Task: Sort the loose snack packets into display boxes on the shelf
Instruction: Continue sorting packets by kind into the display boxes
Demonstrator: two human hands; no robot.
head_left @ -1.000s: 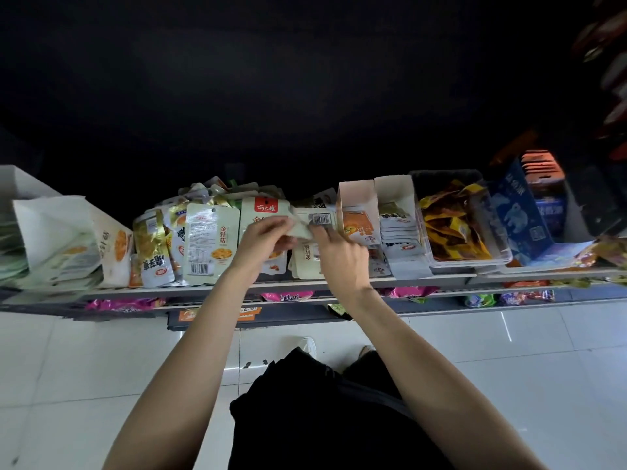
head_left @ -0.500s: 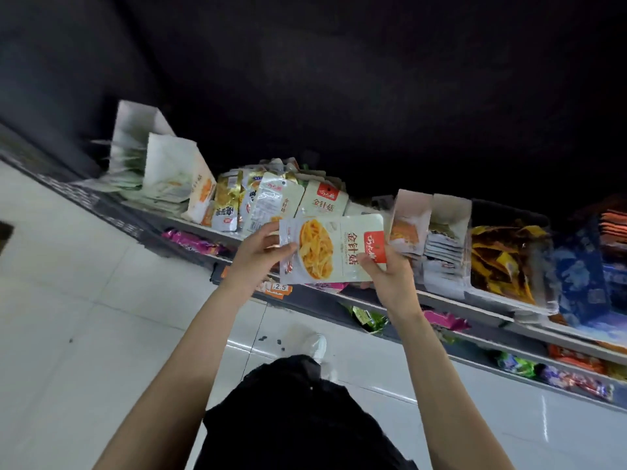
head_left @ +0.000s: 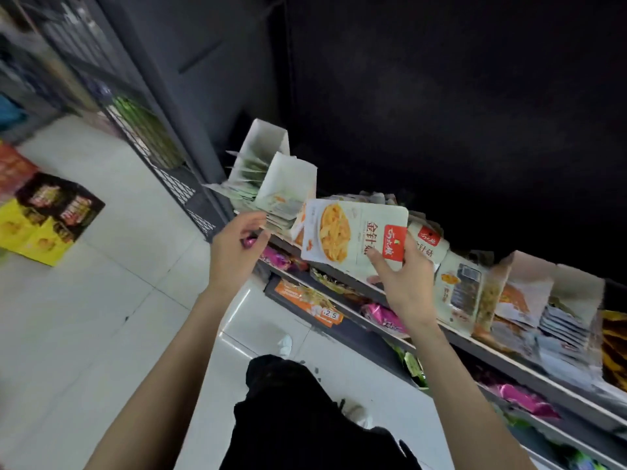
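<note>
Holding: packet (head_left: pixel 353 237) is pinched by right hand (head_left: pixel 403 283), just above shelf (head_left: pixel 509 362).
Left hand (head_left: pixel 234 249): let go since a moment ago, fingers loosely curled, nothing held.
Meaning: packet can be dropped into box (head_left: pixel 288 184).

— Where was this taken?

— In a small shop, in a snack aisle. I stand over a long metal shelf (head_left: pixel 509 359) packed with snack packets (head_left: pixel 458 290) and open white display boxes (head_left: pixel 288 184).

— What marks it as retail?

— An orange price tag (head_left: pixel 310 305) reading 2.5 on the lower shelf edge, cartons of goods (head_left: pixel 44 222) stacked on the white tiled floor (head_left: pixel 101 334) at far left, and a wire rack (head_left: pixel 146 130) beyond them.
</note>
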